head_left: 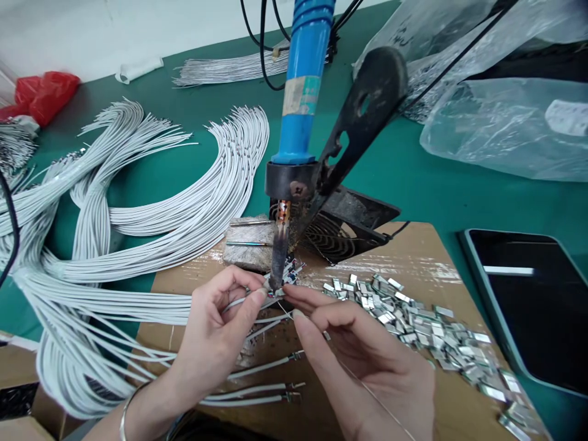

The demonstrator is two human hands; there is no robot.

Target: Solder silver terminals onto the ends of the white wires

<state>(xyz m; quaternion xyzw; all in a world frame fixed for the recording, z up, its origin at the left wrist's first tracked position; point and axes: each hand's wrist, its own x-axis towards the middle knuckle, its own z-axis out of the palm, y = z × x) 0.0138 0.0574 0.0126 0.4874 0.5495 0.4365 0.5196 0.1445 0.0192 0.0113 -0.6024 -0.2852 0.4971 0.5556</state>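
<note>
My left hand [225, 331] pinches the end of a white cable [236, 302] just beneath the tip of a blue soldering iron [301, 92], which points downward in a black holder [294, 179]. Close by on the right, my right hand [362, 361] has its fingers closed around a thin solder wire [374, 398], whose upper end reaches toward the tip. The fingertips of both hands almost meet there, and the small joint between them is partly hidden. Several cables with small metal connectors [294, 397] at their ends lie below my hands.
Small metal connectors [427, 331] are piled on the brown board [413, 245]. Bundles of white cables [184, 214] spread over the left side. Behind the iron is a black fan [340, 229]. A phone [533, 300] lies at the right, below clear plastic bags [505, 122].
</note>
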